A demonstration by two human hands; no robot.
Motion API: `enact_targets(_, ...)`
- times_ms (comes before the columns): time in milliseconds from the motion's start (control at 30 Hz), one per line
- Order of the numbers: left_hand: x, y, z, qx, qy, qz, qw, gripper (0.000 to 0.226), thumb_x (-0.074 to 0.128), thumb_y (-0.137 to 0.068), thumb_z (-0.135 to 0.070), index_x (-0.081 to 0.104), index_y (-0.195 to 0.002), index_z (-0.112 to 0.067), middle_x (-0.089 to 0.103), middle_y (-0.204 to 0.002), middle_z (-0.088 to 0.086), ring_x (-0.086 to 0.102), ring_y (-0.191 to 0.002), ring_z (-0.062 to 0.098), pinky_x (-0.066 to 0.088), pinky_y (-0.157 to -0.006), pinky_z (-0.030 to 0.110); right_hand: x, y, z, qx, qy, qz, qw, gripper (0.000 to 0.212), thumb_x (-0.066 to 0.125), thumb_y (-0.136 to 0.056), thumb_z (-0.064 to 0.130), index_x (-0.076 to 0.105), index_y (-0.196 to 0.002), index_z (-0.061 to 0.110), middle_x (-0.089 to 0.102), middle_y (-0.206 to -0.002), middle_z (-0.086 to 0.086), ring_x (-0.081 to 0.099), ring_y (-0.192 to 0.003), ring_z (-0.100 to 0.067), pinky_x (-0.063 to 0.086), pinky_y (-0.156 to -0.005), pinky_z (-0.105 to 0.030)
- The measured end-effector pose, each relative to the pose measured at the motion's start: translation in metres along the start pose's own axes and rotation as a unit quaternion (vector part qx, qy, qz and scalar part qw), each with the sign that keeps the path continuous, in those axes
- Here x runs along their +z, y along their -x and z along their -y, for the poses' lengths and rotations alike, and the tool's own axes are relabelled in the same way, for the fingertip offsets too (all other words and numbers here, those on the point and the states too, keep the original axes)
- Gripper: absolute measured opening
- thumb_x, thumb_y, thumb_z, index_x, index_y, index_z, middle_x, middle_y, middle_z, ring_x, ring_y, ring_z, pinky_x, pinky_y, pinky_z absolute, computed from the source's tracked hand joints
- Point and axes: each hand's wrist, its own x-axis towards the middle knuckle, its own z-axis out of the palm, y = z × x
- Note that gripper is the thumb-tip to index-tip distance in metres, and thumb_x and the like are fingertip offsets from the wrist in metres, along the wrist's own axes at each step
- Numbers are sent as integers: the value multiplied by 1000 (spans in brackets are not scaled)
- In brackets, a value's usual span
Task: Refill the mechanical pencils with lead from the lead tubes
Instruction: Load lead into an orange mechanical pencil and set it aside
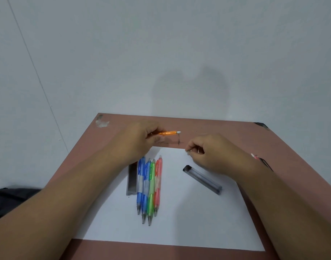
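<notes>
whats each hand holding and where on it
The left hand grips the orange mechanical pencil by its tip half. The right hand pinches something thin, too small to identify.

We read no text, label, brand or number anywhere. Pencils (149, 186) carry no legible print; lead tubes (202, 179) show no readable marking; paper (179, 218) blank.

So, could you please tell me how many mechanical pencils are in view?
5: an orange pencil held in the left hand, and two blue, one green and one pink side by side on the paper.
</notes>
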Motion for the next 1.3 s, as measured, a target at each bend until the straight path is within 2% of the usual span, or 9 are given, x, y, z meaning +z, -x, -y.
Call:
enact_targets(200, 4, -1, -2, 4, 2, 2, 1000, 16, 64, -97, -31, 68, -104, -44, 65, -91, -25, 58, -88, -4, 47, -70, 26, 3, 0, -1, 41, -73, -2, 997, 20, 62, -93, 17, 76, -94, 30, 62, -74, 23, 57, -66, 1, 50, -68, -18)
enact_targets(367, 5, -1, -1, 4, 2, 2, 1000, 17, 65, -97, -29, 69, -104, -44, 64, -90, -27, 58, -86, -4, 50, -72, 28, 3, 2, -2, 64, -118, -3, 991, 19, 63, -90, 19, 75, -92, 34, 62, -68, 31, 55, -58, 4, 44, -54, -9)
enact_targets(467, 4, -1, -2, 16, -2, 2, 1000, 18, 65, -97, -27, 70, -105, -42, 64, -91, -28, 57, -88, -5, 50, -72, 27, 2, 3, 1, 70, -148, -27, 986, 22, 63, -88, 18, 75, -97, 34, 66, -73, 26, 56, -58, 3, 47, -56, -12)
enact_targets(600, 3, -1, -4, 29, -5, 4, 1000, 17, 64, -97, -29, 70, -106, -42, 63, -93, -31, 57, -90, -6, 44, -69, 23, 1, 3, 7, 26, -194, -97, 976, 23, 69, -91, 17, 73, -101, 38, 66, -72, 25, 55, -61, 4, 43, -59, -7)
enact_targets(733, 3, 0, -6, 40, -13, 4, 999, 17, 64, -97, -29, 70, -107, -40, 63, -88, -28, 56, -90, -4, 45, -70, 23, 2, 2, 10, 16, -236, -135, 962, 20, 70, -93, 19, 76, -94, 38, 68, -77, 5, 52, -60, 0, 42, -58, -10)
enact_targets(900, 3, 0, -7, 41, -13, 5, 999, 18, 64, -96, -29, 70, -107, -42, 64, -89, -24, 58, -87, -1, 52, -75, 27, 3, 2, 12, 27, -243, -145, 959, 14, 72, -94, 21, 77, -88, 33, 72, -78, 1, 55, -63, -4, 42, -58, -14)
enact_targets(1000, 3, -1, -6, 37, -9, 8, 999, 17, 64, -96, -30, 70, -107, -41, 65, -91, -23, 59, -88, 1, 54, -75, 30, 2, 1, 13, 27, -249, -165, 954, 12, 75, -91, 21, 78, -84, 30, 70, -73, 10, 52, -59, 3, 40, -55, -9)
enact_targets(1067, 3, -1, -5, 35, -4, 9, 999, 16, 64, -96, -30, 70, -106, -42, 64, -90, -25, 59, -87, 0, 53, -74, 29, 1, 1, 14, 28, -243, -168, 955, 12, 76, -90, 21, 78, -82, 30, 68, -69, 16, 52, -58, 3, 39, -54, -8)
enact_targets(1300, -1, 2, -1, 12, -16, 1, 1000, 12, 65, -96, -35, 69, -101, -45, 64, -91, -29, 57, -88, -7, 44, -66, 21, -6, 0, 2, 15, -178, -168, 970, 12, 76, -90, 23, 78, -80, 28, 72, -74, 12, 60, -64, 1, 45, -61, -10)
